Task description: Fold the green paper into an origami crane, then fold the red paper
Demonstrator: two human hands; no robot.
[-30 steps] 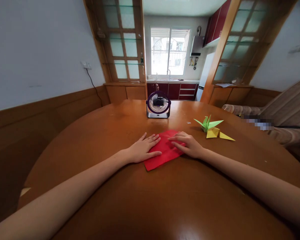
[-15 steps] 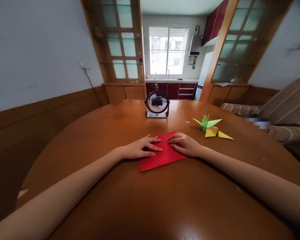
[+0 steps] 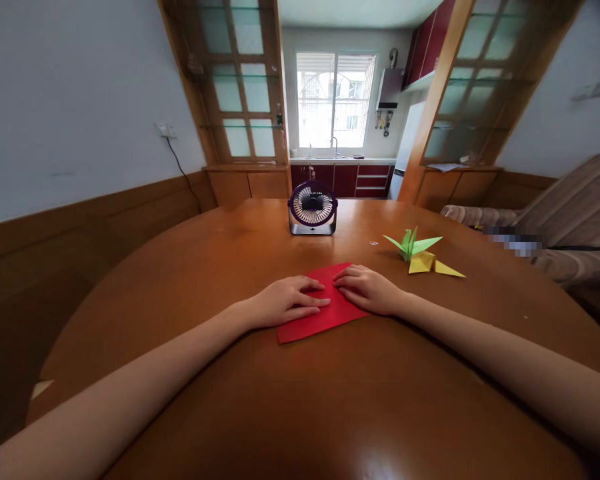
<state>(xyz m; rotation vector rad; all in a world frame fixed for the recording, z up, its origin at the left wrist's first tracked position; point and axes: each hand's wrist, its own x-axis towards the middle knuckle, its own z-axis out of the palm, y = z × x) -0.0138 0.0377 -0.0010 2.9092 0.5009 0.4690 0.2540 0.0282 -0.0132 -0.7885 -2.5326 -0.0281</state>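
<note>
A sheet of red paper [image 3: 325, 319] lies flat on the wooden table in front of me, turned slightly askew. Across its left part rests my left hand [image 3: 291, 301], open, palm down, with fingers stretched toward the sheet's middle. My right hand [image 3: 369, 289] lies on the right side of the paper, fingers extended flat on it, gripping nothing. Between the two sets of fingertips a narrow strip of red shows. The hands hide the left and right edges in part. Beyond my right hand stand a green paper crane [image 3: 409, 247] and a yellow folded paper figure [image 3: 424, 263].
The rounded wooden table [image 3: 300, 407] spreads around my arms. A small purple fan [image 3: 313, 205] stands near its far edge. A striped sofa [image 3: 575, 220] is at the right, a wall socket [image 3: 166, 131] with a cord at the left. Behind lies a kitchen with a window [image 3: 334, 100].
My left hand has slid a little to the right over the red paper, and its fingers are closer together. My right hand has stayed almost in place.
</note>
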